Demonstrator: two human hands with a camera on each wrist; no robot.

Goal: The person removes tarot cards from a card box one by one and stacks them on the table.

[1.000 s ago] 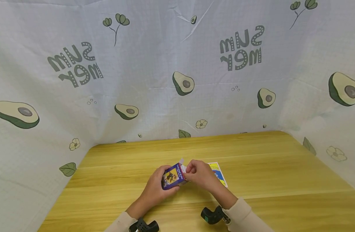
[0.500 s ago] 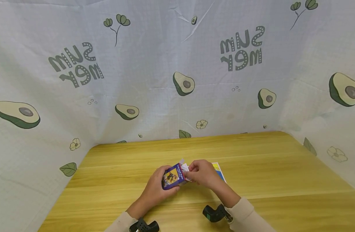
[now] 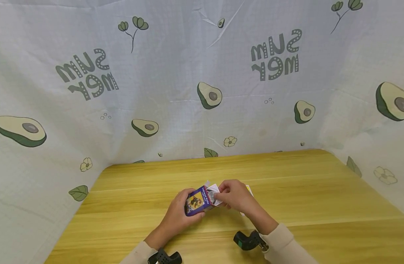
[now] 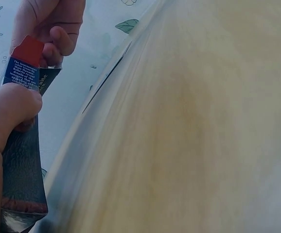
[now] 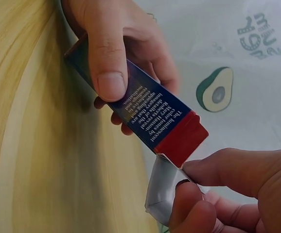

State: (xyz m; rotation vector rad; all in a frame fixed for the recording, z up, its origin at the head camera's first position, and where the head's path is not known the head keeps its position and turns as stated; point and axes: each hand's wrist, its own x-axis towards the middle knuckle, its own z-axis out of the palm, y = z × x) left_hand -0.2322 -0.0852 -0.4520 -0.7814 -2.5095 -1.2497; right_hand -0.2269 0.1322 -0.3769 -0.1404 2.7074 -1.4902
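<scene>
Left fingers (image 5: 160, 63) grip the box (image 3: 196, 201), right fingers (image 5: 237, 167) pinch cards (image 3: 212, 191) at its two o'clock — a crooked tug could scatter them.

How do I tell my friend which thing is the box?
Start at the wooden table, then find the left hand. It grips the box: small, purple-blue, with white lettering and a yellow picture on its front. Unlike the flat yellow-and-white sheet partly hidden by the right hand, the box is thick and open at one end.
</scene>
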